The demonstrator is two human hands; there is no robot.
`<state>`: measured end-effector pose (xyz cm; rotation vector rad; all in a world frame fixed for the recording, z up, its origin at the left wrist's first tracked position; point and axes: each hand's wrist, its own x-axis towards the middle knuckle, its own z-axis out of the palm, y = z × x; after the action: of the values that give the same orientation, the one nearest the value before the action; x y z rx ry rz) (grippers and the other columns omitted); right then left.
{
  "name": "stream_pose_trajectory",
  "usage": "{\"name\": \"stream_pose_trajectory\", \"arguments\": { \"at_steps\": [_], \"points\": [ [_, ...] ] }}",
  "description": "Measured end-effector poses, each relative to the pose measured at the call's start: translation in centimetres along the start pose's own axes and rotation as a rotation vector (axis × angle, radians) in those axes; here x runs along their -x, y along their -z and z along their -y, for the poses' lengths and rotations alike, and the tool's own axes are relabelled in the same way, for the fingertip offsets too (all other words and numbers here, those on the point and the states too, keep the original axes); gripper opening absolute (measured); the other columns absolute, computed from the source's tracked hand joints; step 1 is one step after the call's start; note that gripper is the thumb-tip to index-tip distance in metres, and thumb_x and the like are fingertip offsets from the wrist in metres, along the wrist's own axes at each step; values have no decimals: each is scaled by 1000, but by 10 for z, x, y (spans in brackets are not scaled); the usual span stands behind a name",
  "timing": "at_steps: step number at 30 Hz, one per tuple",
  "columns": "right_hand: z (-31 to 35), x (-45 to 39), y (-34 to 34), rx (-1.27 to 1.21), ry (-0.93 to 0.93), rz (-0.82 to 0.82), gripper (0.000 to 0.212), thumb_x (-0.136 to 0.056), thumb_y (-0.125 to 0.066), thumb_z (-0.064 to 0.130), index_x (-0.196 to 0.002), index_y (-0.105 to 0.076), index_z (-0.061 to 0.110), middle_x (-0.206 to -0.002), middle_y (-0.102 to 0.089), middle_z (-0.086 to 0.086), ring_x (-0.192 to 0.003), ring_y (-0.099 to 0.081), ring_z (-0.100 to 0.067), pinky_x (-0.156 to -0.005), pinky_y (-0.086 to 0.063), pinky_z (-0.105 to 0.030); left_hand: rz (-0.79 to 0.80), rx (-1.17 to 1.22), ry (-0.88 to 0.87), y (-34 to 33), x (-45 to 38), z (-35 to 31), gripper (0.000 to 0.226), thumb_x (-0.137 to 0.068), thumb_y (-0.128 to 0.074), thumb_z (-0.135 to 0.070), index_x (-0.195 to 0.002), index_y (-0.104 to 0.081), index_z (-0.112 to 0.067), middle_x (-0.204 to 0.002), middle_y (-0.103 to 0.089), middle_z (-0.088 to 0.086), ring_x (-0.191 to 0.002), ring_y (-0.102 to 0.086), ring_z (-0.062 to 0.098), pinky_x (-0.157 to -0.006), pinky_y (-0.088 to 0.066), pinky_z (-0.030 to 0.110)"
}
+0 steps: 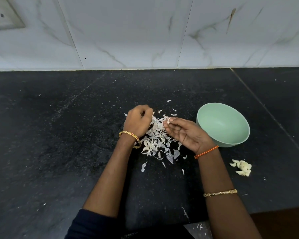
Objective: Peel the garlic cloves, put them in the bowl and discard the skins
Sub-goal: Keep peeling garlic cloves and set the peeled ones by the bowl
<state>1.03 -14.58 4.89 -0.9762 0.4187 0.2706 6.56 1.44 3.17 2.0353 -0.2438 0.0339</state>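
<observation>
From the head camera, a black speckled stone counter point(59, 135) runs up to a white marble-veined tiled wall point(128, 31), with a wall socket point(2, 14) at the upper left. A heap of garlic skins point(156, 140) lies at the centre. The left hand point(138, 120) rests curled at the heap's edge; whether it holds anything cannot be told. The right hand point(185, 131), palm up, pinches a garlic piece point(168, 120) at its fingertips. The green bowl point(231, 144) stands just right; peeled cloves point(242, 168) lie nearer on the counter.

Left hand point(138, 120) curled over garlic skins point(158, 138), right hand point(185, 131) pinching a skin, green bowl point(223, 125) beside
</observation>
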Motion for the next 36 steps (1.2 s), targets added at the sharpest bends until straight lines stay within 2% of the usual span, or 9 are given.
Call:
{"name": "stream_pose_trajectory", "arguments": {
  "at_steps": [2, 5, 7, 11, 16, 20, 26, 31, 36],
  "points": [
    [1, -1, -1, 7, 10, -23, 11, -92, -56, 2, -85, -63, 0, -79, -69, -12, -68, -68, -15, -57, -57, -21, 17, 0, 7, -1, 2, 0, 38, -90, -51, -17, -54, -39, -13, -56, -40, -3, -53, -34, 11, -55, -32, 29],
    [0, -3, -2, 24, 34, -53, 8, -91, -57, 4, -84, -60, 3, -70, -58, -6, -58, -57, -9, -52, -52, -17, 72, -2, -44, -4, 0, 4, 34, -83, -67, -16, -56, -48, -10, -58, -46, -3, -53, -38, 6, -56, -37, 25],
    [-1, -3, -3, 25, 49, -61, 8, -91, -57, 3, -83, -60, 3, -65, -57, -4, -55, -56, -8, -51, -51, -16, 127, 26, -66, -4, 0, 3, 30, -79, -76, -16, -58, -54, -16, -62, -50, -6, -49, -40, 0, -52, -34, 14],
    [0, -1, -3, 51, 76, -71, 11, -90, -59, 2, -80, -62, 4, -63, -62, -4, -55, -58, -8, -52, -51, -16, 198, 86, -91, -2, 2, -1, 7, -76, -79, -14, -78, -73, -17, -75, -59, -9, -45, -40, -3, -47, -30, 7],
    [-1, -2, -2, 47, 78, -59, 9, -90, -59, 2, -83, -65, 3, -68, -65, -6, -56, -59, -8, -53, -51, -16, 278, 96, -145, -1, 1, -3, 10, -81, -74, -17, -85, -74, -26, -83, -65, -7, -64, -54, -5, -60, -41, 16],
    [-2, -2, -1, 55, 80, -51, 8, -90, -59, 2, -85, -65, 2, -68, -66, -6, -57, -59, -7, -54, -52, -16, 252, 84, -151, -2, 2, -3, 9, -80, -75, -15, -87, -75, -21, -80, -63, -3, -54, -46, -3, -53, -34, 12],
    [-1, -3, -1, 76, 88, -77, 8, -89, -60, 0, -83, -66, 1, -66, -65, -6, -55, -60, -8, -55, -53, -17, 211, 6, -180, -3, 6, -9, 9, -77, -74, -11, -81, -75, -19, -75, -57, -8, -54, -47, -8, -52, -31, 7],
    [-2, -4, -1, 104, 99, -111, 7, -88, -62, -1, -82, -66, -1, -64, -65, -6, -54, -61, -7, -55, -54, -17, 163, -100, -199, -6, 8, -13, 22, -74, -75, -20, -65, -64, -37, -53, -42, -10, -48, -37, 5, -53, -37, 27],
    [-7, -5, 0, 176, 134, -140, 5, -86, -64, -2, -82, -65, 0, -65, -67, -5, -59, -63, -8, -57, -54, -17, 155, -190, -182, -7, 11, -15, 7, -73, -77, -26, -70, -71, -25, -42, -29, -9, -40, -27, 9, -48, -29, 22]
  ]
}}
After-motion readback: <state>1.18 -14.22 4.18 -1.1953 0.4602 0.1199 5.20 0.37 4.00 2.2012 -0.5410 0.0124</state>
